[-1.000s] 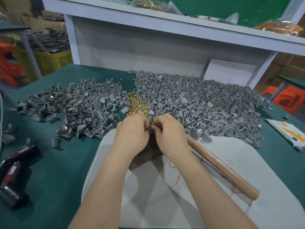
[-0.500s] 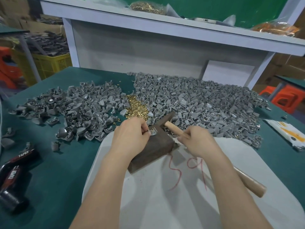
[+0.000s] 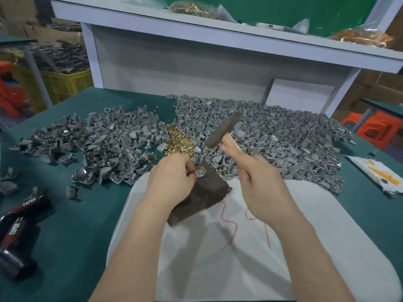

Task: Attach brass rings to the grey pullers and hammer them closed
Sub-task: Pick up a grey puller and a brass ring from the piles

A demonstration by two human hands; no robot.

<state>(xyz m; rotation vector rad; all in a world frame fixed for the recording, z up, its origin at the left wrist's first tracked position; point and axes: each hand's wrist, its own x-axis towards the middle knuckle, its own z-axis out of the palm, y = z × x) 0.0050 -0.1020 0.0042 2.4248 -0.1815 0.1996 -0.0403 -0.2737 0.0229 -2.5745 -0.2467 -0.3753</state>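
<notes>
**Hammer up, puller pinned on the block**

Here's the picture: your left hand has the puller sitting on the top corner of the dark block. Your fingers pinch its left edge, so they are touching the very piece you mean to strike. Your right hand is wrapped round the wooden handle of the hammer, gripping it close up under the head.

This is the relation that matters. The hammer head hangs above the puller, further from you and to the right, well clear of the block. Its long axis slants from lower left to upper right, with the lower end nearest the target. So the puller lies down and to the left of that end, and the blow has to come that way, toward your pinching fingers. The right hand is blurred, so its exact angle is hard to call.

I'd judge this as the hammering step on this one piece. The ring on it is too small to tell whether it is closed yet.

The loose brass rings sit just beyond your left hand, between the two heaps of grey pullers on the green worktop. Land it on the right half of the puller, away from your fingertips
</notes>
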